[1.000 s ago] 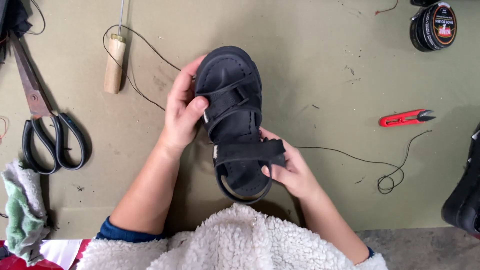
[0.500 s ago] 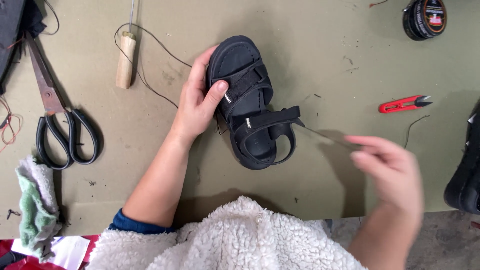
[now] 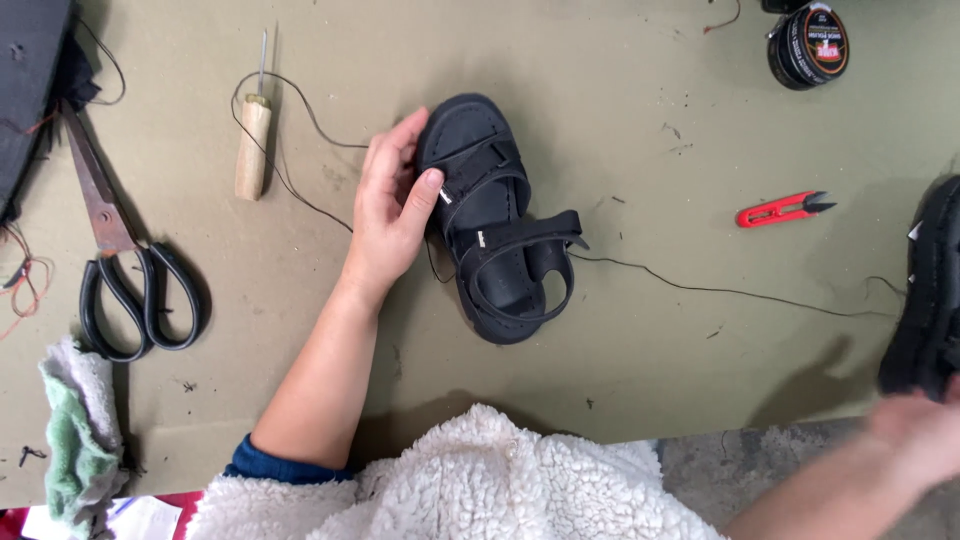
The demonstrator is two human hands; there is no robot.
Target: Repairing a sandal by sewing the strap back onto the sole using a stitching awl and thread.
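The black sandal (image 3: 497, 225) lies flat on the green-brown table (image 3: 640, 400), near the middle. L hand (image 3: 392, 205) rests on its left side w/ fingers curled round the edge & thumb pressed on a strap. R hand (image 3: 925, 432) is at the bottom right, blurry, just by another black shoe (image 3: 930, 300); can't tell if it grips or not. A thin black thread (image 3: 720, 292) runs from the sandal to the right. Red snips (image 3: 785, 209) lie above the thread. Wood-handled awl (image 3: 254, 135) & big scissors (image 3: 125, 270) lie on the left. Round tin (image 3: 808, 45) sits top right.
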